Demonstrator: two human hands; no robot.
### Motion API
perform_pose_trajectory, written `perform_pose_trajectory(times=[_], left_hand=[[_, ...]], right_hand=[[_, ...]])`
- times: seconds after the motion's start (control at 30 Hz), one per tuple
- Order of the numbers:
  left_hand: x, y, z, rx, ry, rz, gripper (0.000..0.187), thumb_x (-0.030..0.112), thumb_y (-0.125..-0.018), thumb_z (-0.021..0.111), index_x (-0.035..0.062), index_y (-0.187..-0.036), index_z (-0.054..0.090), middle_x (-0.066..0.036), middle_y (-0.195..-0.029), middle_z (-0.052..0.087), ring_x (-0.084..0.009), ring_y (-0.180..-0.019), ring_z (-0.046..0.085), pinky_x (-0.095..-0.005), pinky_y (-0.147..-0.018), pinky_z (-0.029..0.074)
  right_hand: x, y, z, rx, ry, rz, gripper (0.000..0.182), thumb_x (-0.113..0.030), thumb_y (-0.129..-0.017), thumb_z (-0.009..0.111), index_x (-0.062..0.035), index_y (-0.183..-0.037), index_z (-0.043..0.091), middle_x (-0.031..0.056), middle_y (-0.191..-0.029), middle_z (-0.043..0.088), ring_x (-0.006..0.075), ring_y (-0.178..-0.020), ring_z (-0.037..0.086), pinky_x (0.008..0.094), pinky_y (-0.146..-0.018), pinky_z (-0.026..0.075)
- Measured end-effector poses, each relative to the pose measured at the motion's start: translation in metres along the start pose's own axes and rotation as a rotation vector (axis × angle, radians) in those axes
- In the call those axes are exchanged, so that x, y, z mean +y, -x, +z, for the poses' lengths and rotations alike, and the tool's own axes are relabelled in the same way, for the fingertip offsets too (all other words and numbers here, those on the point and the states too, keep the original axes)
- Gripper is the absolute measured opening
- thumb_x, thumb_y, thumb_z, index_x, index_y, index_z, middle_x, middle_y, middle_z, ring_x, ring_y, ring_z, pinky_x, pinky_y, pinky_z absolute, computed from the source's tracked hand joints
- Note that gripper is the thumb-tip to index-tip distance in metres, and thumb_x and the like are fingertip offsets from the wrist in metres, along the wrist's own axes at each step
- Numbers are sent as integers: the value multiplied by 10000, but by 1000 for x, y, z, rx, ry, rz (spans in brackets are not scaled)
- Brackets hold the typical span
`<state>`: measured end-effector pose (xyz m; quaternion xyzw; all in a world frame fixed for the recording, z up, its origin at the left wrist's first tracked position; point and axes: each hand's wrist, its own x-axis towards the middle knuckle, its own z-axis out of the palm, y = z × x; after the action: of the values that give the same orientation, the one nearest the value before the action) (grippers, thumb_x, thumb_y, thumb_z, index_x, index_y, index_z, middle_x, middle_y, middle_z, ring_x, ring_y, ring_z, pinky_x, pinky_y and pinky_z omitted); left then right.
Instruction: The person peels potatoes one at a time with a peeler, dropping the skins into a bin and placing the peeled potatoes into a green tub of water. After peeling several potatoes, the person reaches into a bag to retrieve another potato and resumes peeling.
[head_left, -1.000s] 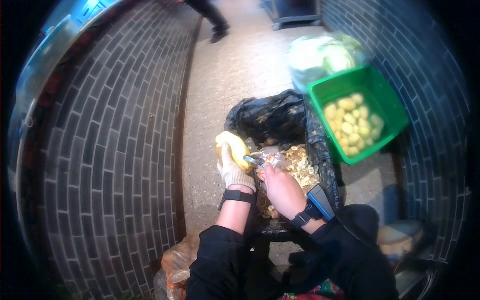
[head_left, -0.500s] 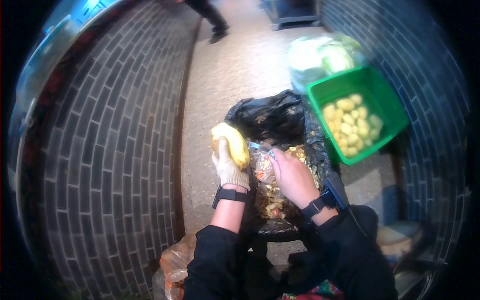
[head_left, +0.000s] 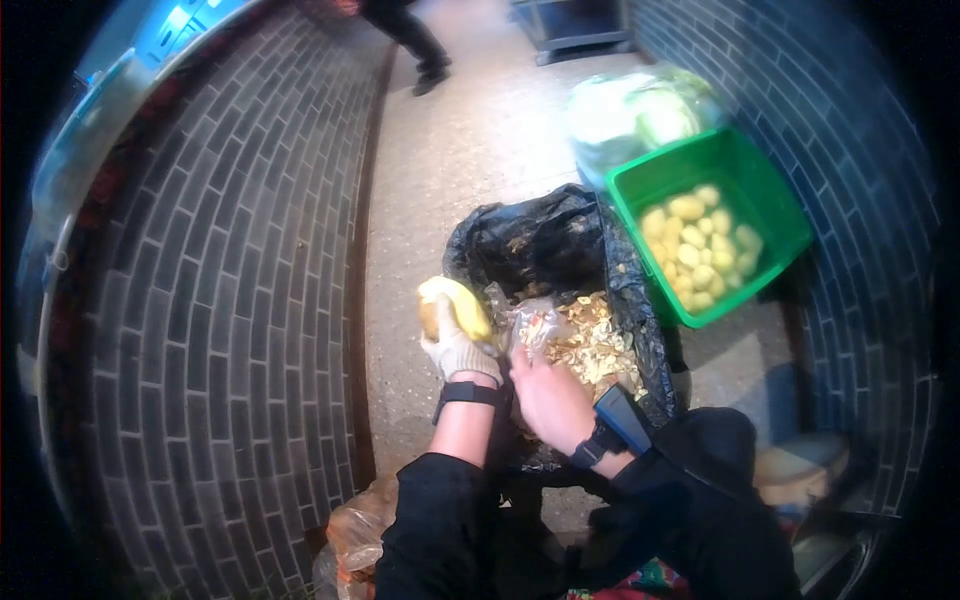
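My left hand (head_left: 456, 348), in a pale knit glove, is closed around a large, partly peeled potato (head_left: 462, 305). Yellow flesh shows on its upper and right sides, with brown skin left near the palm. Just right of it and lower, my bare right hand (head_left: 552, 400) is closed, seemingly on a small peeler that is mostly hidden by the fingers. Both hands are over the near left part of a bin lined with a black bag (head_left: 640, 290). Peelings (head_left: 600, 350) and a crumpled clear plastic bag (head_left: 537, 322) lie inside it.
A green crate (head_left: 640, 180) of peeled potatoes (head_left: 692, 245) stands right of the bin, before a clear bag of cabbages (head_left: 655, 110). Brick walls (head_left: 230, 300) flank the passage. A person's legs (head_left: 410, 40) and a wheeled cart (head_left: 575, 25) are farther off. An orange-tinted bag (head_left: 358, 530) sits lower left.
My right hand has moved left and down, closer to my left wrist, and the tool tip no longer shows. The potato has dropped slightly. The view has shifted a little.
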<state>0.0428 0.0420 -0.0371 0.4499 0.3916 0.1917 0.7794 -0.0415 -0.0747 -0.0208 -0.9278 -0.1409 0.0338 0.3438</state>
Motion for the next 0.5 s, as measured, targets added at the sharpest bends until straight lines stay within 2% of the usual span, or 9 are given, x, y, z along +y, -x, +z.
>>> perform_pose_trajectory(times=[0.07,0.1,0.13,0.2,0.23,0.3,0.33,0.4,0.5], left_hand=[[9,-12,-1,126,-58,-30,863,429,-816,755,99,-1455,279,-181,-1296,499,-299,-998,617,-452,-766,566],[22,6,8,95,-91,-23,796,493,-840,700,78,-1427,358,-171,-1241,553,-279,-1002,621,-458,-793,558],[16,-12,0,93,-92,-19,796,493,-840,700,78,-1427,358,-171,-1241,553,-279,-1002,621,-458,-793,558],[0,-64,-20,-324,148,-208,631,637,-858,564,130,-1232,534,-85,-1064,624,-246,-895,613,-455,-687,517],[6,-57,-17,-319,155,-205,631,637,-858,564,130,-1232,534,-85,-1064,624,-246,-895,613,-455,-687,517],[24,-26,-7,-471,231,-214,560,610,-882,532,126,-1156,596,-67,-1027,652,-219,-931,606,-411,-719,518],[29,-17,-6,-471,231,-215,560,610,-882,532,126,-1156,596,-67,-1027,652,-219,-931,606,-411,-719,518],[39,-2,-3,-598,290,-345,575,549,-906,554,63,-1212,579,-92,-1109,660,-247,-952,654,-379,-796,548],[44,18,4,-654,284,-377,562,528,-924,531,66,-1241,568,-86,-1141,658,-228,-990,650,-376,-849,542]], right_hand=[[1,1,4,-62,-96,2,307,-174,-965,489,69,-1151,517,224,-698,620,398,-651,640,466,-610,521],[-1,1,1,-65,-106,10,278,-168,-963,487,61,-1117,523,226,-678,616,410,-652,633,479,-615,515],[-5,0,-4,-72,-113,14,251,-162,-960,485,53,-1083,528,227,-658,612,423,-653,627,492,-620,509],[1,-5,-21,-58,-140,-7,243,-185,-960,497,21,-1085,531,226,-727,627,411,-717,632,498,-648,498],[5,-9,-27,-37,-147,15,251,-193,-961,499,7,-1109,533,223,-756,633,410,-732,631,500,-658,496],[9,-16,-46,27,-165,60,267,-211,-969,500,-30,-1159,547,226,-828,642,413,-751,625,502,-666,486],[13,-21,-51,27,-165,60,267,-211,-969,500,-30,-1159,547,226,-828,642,413,-751,625,502,-666,486],[23,-30,-60,132,-237,44,260,-220,-978,495,-28,-1139,565,235,-855,637,410,-774,626,494,-668,478],[26,-37,-69,235,-350,-9,251,-197,-978,504,-10,-1118,596,233,-889,645,400,-821,630,457,-693,486]])
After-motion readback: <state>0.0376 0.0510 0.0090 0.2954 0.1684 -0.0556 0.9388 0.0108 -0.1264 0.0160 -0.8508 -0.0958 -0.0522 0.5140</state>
